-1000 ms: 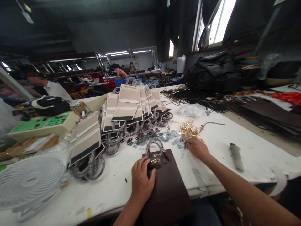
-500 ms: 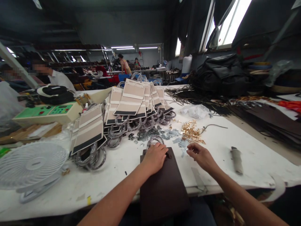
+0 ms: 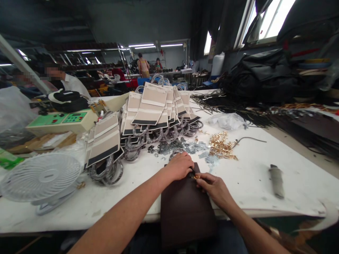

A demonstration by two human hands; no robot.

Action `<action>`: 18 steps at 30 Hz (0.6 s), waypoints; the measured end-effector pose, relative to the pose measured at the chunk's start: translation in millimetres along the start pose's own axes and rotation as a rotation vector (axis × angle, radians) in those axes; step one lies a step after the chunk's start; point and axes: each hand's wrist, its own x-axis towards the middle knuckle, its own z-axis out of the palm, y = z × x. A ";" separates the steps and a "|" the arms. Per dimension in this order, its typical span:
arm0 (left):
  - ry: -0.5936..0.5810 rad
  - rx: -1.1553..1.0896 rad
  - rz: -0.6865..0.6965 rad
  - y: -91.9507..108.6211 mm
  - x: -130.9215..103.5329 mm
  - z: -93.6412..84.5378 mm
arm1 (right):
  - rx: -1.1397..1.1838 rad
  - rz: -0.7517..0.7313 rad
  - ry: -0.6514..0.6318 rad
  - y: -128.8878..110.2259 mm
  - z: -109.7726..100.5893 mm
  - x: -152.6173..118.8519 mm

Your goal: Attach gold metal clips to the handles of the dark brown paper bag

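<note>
A dark brown bag panel (image 3: 186, 211) lies over the table's front edge, its lower end hanging toward my lap. My left hand (image 3: 180, 165) is closed on the panel's top end, by a small dark tab. A wrapped ring handle (image 3: 176, 153) shows just beyond its knuckles. With thumb and fingers pinched, my right hand (image 3: 213, 186) holds a small gold metal fitting (image 3: 196, 177) against the panel beside the left fingertips. My fingers partly cover the fitting. Behind the hands are a heap of gold fittings (image 3: 221, 145) and scattered thin grey metal plates (image 3: 176, 146).
Beige panels with wrapped ring handles (image 3: 152, 106) are stacked at the back centre, more (image 3: 104, 141) at left. A white fan (image 3: 43, 178) stands front left, near a green-topped machine (image 3: 63, 121). A grey wrapped tool (image 3: 277, 181) lies at right. People sit and stand farther back.
My right hand has moved left from beside the small parts to the panel's top, with a gold fitting now visible in its fingers. My left hand stays on the panel. The view has shifted slightly.
</note>
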 end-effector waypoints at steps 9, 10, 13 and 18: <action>-0.142 -0.269 -0.125 7.3 23.4 -14.7 | -0.079 -0.137 0.083 1.4 18.3 -4.5; -0.142 -0.320 -0.161 10.3 25.2 -15.1 | -0.081 -0.125 0.082 1.0 18.1 -4.9; -0.149 -0.493 -0.216 16.7 25.8 -15.9 | -0.101 -0.192 0.092 0.3 19.5 -6.2; -0.173 -0.760 -0.260 17.0 18.1 -14.3 | -0.152 -0.294 0.150 2.8 23.1 -7.5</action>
